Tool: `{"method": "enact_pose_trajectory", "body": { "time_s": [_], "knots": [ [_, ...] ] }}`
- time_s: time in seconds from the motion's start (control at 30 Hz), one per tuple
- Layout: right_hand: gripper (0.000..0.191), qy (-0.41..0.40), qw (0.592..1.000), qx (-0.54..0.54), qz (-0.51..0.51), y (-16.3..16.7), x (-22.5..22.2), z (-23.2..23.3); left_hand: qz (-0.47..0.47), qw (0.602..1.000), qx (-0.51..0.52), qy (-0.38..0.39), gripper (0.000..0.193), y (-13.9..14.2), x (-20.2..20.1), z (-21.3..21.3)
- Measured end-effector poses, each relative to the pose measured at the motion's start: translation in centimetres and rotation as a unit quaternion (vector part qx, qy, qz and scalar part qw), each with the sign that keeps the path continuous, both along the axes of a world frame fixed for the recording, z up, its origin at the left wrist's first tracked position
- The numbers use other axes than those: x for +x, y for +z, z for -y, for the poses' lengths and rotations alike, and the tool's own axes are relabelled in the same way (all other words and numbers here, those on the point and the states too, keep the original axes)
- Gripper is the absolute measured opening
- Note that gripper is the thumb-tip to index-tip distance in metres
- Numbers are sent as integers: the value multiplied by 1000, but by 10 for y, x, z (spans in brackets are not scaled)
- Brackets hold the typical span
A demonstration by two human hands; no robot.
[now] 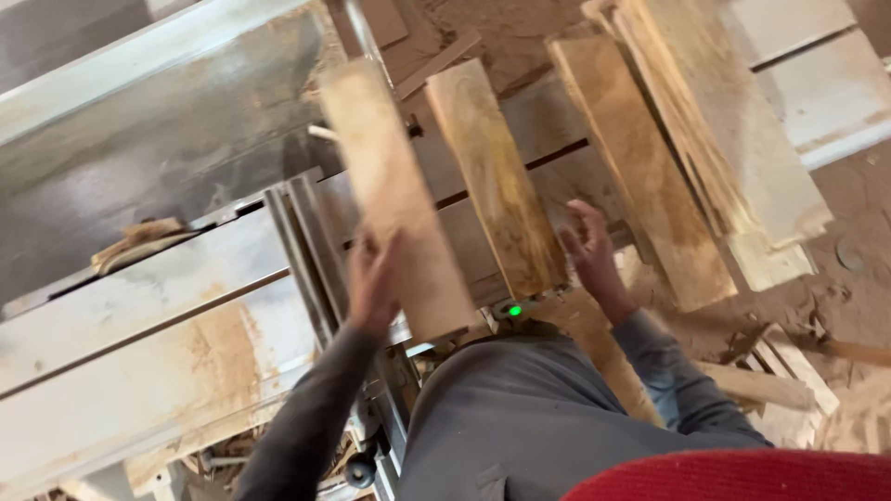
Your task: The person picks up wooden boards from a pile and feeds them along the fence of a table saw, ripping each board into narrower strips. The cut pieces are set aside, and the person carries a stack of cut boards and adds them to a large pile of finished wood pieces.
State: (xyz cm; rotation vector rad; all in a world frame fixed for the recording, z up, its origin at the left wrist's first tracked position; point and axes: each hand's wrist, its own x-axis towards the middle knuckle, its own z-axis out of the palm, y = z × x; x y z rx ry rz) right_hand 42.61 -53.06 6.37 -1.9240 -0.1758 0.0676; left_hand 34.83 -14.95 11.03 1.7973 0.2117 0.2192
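- Near the middle, over the grey machine desk (139, 278), my left hand (371, 283) closes its grip on a pale plank's (394, 195) near end.
- Right hand (594, 255) hangs spread, holding nothing, beside a second plank (497, 176).
- I judge the wood stiff, light, splintery; hold edges.

— What carries the wood here?

— A pale, dusty machine table (139, 306) with a dark slot along it. A short plank (497, 181) lies on its far part, toward twelve o'clock.

— And at two o'clock?

— A stack of longer planks (687, 139) rests there. Below, at four o'clock, the sawdust-covered floor (854, 288) holds offcuts (784, 385).
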Motion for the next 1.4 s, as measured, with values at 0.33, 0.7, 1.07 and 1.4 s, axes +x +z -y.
{"method": "enact_pose_trajectory", "body": {
  "time_s": [0.33, 0.7, 1.07, 1.4],
  "knots": [
    [64, 39, 992, 43, -113, -18, -37, -13, -73, 942, -324, 49, 67, -31, 78, 135],
    [72, 39, 938, 234, -252, 13, -34, 15, -113, 870, -479, -7, 92, -16, 79, 198],
    [57, -239, 703, 530, -409, -8, -116, 46, -22, 985, -162, 60, 96, -28, 183, 117],
    [113, -184, 920, 338, -77, -15, -120, 34, -186, 925, -193, -271, 67, -20, 319, 43]
  ]
}}
